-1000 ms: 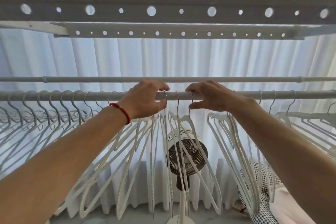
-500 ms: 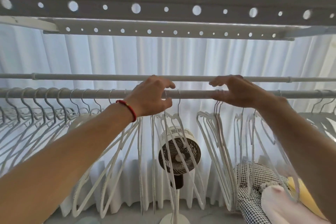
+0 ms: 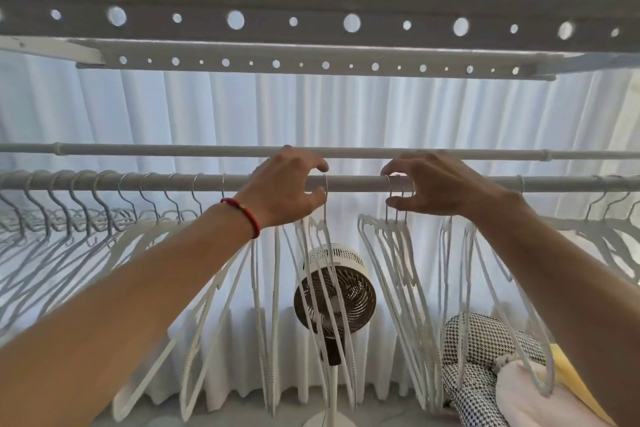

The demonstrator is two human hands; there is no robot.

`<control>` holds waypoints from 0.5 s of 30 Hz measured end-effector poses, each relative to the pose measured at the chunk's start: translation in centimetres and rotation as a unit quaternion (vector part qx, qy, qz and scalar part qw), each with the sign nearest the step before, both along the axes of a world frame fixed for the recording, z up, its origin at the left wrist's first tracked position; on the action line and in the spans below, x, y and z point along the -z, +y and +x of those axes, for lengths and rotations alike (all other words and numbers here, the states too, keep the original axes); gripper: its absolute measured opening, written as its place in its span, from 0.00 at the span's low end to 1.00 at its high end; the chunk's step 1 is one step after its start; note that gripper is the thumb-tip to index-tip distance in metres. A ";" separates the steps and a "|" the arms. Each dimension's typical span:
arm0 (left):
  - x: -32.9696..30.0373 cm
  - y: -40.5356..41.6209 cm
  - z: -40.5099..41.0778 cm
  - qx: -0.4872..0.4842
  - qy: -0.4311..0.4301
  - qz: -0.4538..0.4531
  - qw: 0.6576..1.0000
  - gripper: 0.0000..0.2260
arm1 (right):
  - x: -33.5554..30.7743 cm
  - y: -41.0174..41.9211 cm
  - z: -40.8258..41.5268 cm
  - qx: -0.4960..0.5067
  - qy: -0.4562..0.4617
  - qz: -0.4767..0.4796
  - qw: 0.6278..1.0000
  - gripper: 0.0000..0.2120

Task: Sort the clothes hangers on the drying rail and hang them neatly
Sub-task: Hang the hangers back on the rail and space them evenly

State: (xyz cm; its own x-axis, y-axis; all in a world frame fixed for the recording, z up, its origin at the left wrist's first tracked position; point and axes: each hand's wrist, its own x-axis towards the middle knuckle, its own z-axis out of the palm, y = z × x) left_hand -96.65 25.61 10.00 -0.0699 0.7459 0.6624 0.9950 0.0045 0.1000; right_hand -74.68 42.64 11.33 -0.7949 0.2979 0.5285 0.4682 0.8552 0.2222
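Reaching up to the pale grey round metal drying rail (image 3: 353,183), both hands are working the hooks of the thin white plastic-coated clothes hangers (image 3: 391,274). The left hand (image 3: 287,189), red cord bracelet (image 3: 242,216) at the wrist, is curling over the rail with thumb and fingers pinching one wire hook; its grip is clamped on that hook. The right hand (image 3: 436,185) is pinching a tight cluster of several hooks between thumb and fingertips, grip clamped there too.

Change noted: a second ago the two hands were sitting almost together at mid-rail with loose hangers spread between them. Now the right hand is lying further right along the rail, and the hooks under it are bunched together. A bare stretch of rail is opening between the hands. Judging from this, the person is gathering stragglers into groups and sliding them apart.

Left of the left hand, a long run of hangers is already hanging evenly spaced and parallel; that part looks done. Hangers below both hands are dangling at mixed angles, some twisted. Far right, a few more are hanging askew, untouched.

Behind, a white round pedestal fan (image 3: 334,291) is standing before the white pleated curtain (image 3: 346,114); a black-and-white houndstooth cloth (image 3: 471,374) is lying low right.
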 end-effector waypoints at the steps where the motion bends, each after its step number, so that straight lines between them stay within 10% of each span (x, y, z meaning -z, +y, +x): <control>1: 0.0 -0.2 -0.1 -0.002 -0.001 0.003 1.000 0.17 | -0.1 -0.3 -0.4 -0.003 -0.008 0.008 1.000 0.23; 15: 0.0 -2.7 -1.7 -0.007 -0.021 0.009 1.000 0.16 | -0.6 -2.8 -5.5 -0.027 -0.019 -0.008 0.999 0.21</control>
State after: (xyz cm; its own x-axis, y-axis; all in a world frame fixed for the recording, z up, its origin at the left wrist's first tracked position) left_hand -98.35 22.92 10.04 -0.1087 0.7326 0.6719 0.9897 0.0166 0.1420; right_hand -80.19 39.84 11.97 -0.8297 0.2612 0.4933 0.4121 0.8828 0.2257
